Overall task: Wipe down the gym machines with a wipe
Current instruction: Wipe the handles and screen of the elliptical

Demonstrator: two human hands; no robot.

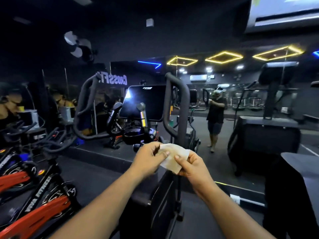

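A: What's in view, left to right?

B: Red-and-black spin bikes (34,195), then the left hand (148,159) and right hand (191,167), each pinching one thin, pale, square wipe (174,156), held before a black machine's dark console screen (145,102).

A: How will it handle?

B: Likely light, limp, tearable; best held bunched in the palm.

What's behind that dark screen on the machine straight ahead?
Behind the dark screen stands a wall mirror, showing reversed lettering, ceiling lights and a standing person's reflection. The screen itself hides the mirror directly behind it. Both hands, left hand and right hand, hold the wipe below.
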